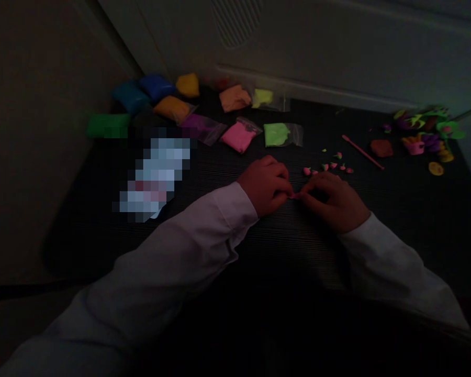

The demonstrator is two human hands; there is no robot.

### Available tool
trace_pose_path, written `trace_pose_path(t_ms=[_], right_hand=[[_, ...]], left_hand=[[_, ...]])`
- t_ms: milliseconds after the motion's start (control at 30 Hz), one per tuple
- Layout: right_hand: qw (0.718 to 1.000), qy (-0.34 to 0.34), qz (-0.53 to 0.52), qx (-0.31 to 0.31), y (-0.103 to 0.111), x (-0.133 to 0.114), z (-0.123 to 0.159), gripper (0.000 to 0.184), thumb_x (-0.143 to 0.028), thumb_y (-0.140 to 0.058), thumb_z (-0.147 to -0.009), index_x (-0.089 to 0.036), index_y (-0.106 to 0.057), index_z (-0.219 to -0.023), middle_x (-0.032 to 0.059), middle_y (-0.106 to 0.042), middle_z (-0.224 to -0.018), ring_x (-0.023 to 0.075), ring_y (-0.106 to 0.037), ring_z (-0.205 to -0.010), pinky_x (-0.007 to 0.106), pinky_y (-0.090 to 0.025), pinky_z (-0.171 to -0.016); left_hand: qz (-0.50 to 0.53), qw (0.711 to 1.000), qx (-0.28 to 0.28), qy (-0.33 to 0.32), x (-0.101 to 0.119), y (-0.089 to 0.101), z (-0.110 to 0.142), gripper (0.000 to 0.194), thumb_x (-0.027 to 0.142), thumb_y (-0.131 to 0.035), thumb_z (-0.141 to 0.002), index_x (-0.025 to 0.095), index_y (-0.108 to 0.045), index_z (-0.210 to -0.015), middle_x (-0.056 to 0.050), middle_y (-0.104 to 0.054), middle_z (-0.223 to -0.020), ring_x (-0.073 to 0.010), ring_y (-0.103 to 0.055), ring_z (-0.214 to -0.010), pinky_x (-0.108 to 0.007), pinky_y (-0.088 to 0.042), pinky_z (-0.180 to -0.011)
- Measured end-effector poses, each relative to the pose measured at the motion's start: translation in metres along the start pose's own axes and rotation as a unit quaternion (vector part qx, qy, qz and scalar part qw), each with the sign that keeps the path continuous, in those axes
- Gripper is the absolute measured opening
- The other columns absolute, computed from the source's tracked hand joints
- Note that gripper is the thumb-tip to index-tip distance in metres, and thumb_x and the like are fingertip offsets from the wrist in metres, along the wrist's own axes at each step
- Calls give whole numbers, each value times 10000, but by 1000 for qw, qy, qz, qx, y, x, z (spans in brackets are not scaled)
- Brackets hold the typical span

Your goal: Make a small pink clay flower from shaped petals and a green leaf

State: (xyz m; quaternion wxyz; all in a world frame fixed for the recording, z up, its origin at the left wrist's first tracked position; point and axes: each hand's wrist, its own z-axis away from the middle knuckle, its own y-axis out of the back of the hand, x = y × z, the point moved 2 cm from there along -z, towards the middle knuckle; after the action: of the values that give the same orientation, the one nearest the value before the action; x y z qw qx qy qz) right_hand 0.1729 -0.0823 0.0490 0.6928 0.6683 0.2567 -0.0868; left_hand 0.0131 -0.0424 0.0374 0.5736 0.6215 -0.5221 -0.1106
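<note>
Both hands meet over the dark table, pinching a tiny piece of pink modelling clay (294, 196) from either side. My left hand (266, 186) has its thumb and fingers closed at the clay's left end. At the other end, my right hand (333, 199) pinches with thumb and forefinger. Just beyond the right hand lie several small pink clay pieces with green tops (325, 167), some partly hidden by its fingers. A pink modelling stick (363, 152) rests farther right, beside a reddish-brown lump of clay (381, 148).
Packets of coloured clay, among them a pink packet (240, 135) and a light green packet (276, 134), lie along the back of the table (102, 230). A bright, pixelated rectangular object (157, 175) lies at left. Small clay figures (414, 144) cluster at the far right.
</note>
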Motion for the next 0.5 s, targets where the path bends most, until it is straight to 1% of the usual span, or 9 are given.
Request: trace_pose_path(t_ms=[100,167,333,500], right_hand=[[999,29,-33,-3,4,0,1,119,-288,-539,-705,-189,-599,-733,44,-567,-833,186,-519,-877,353,-369,-814],[998,33,-54,7,7,0,2,109,-279,-544,-706,-187,-597,-733,35,-569,-809,170,-523,-841,327,-377,-792],[993,-12,-111,30,13,-5,3,128,-305,-540,-719,-190,-596,-720,11,-571,-737,135,-520,-703,281,-391,-665],[983,-36,-173,46,13,-5,3,131,-312,-548,-715,-187,-590,-709,-1,-564,-708,119,-506,-654,269,-383,-621]], left_hand=[[4,1000,6,-5,1,-1,0,212,224,-465,-706,232,-672,-753,-39,-594,-825,-173,-479,-836,-339,-355,-750],[15,1000,18,-5,2,0,-1,198,232,-479,-707,218,-668,-762,-40,-597,-818,-168,-485,-827,-333,-359,-752],[78,995,53,25,5,6,-4,141,231,-547,-684,174,-660,-744,-39,-608,-782,-142,-513,-787,-309,-366,-775],[148,985,61,62,8,11,-5,145,265,-585,-671,152,-653,-733,-36,-617,-785,-126,-532,-781,-295,-368,-779]])
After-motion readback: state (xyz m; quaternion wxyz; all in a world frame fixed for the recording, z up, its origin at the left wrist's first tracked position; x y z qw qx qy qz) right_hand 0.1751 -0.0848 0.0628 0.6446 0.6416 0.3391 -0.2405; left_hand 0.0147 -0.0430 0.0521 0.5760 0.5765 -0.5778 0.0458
